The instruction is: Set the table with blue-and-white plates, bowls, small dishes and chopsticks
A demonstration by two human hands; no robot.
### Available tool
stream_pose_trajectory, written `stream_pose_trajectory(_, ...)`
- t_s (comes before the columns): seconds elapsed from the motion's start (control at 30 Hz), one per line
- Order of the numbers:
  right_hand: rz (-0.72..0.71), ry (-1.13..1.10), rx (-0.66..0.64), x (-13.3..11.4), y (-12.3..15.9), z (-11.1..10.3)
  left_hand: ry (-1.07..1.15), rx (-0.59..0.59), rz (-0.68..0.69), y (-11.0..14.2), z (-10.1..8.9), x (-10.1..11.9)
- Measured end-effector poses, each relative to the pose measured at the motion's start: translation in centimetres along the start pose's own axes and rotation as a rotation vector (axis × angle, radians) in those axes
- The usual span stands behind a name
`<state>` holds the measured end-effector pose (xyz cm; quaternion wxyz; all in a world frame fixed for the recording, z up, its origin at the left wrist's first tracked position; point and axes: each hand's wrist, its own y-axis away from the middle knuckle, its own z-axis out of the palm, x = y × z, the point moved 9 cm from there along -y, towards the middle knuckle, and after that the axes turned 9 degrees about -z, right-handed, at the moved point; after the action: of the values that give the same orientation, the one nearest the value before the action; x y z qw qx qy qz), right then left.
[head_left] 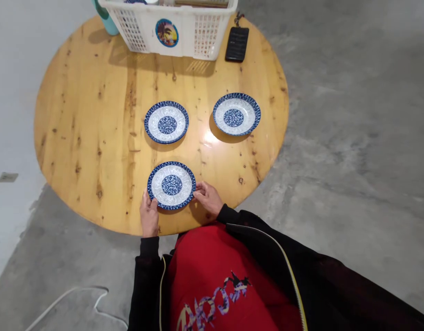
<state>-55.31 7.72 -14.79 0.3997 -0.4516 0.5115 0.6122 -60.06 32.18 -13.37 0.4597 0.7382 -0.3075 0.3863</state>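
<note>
A blue-and-white patterned plate (pixel 172 185) is at the near side of the round wooden table, between my two hands. My left hand (pixel 149 215) grips its lower left rim, the thumb over the edge and the other fingers partly hidden beneath. At its right rim my right hand (pixel 207 196) pinches the edge. Whether this plate rests on the wood or is slightly raised, I cannot tell. Just beyond it lies a second matching plate (pixel 167 122). A third plate (pixel 236 114) of the same pattern stands farther right.
The round table (pixel 84 138) has a white plastic basket (pixel 177 34) at its far side with items inside. Beside that are a black phone-like object (pixel 237 44) with a cord and a teal object (pixel 111 25). A white cable (pixel 74 289) runs over the floor.
</note>
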Motion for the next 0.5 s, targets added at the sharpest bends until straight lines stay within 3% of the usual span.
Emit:
stream_pose_trajectory(0.2, -0.03, 0.037, 0.023, 0.4, -0.2, 0.6, 0.03, 0.006, -0.017, -0.9, -0.5, 0.2)
stream_pose_trajectory(0.5, -0.066, 0.026, 0.073, 0.3, -0.4, 0.4, -0.009, -0.067, 0.072, -1.0, -0.1, 1.2)
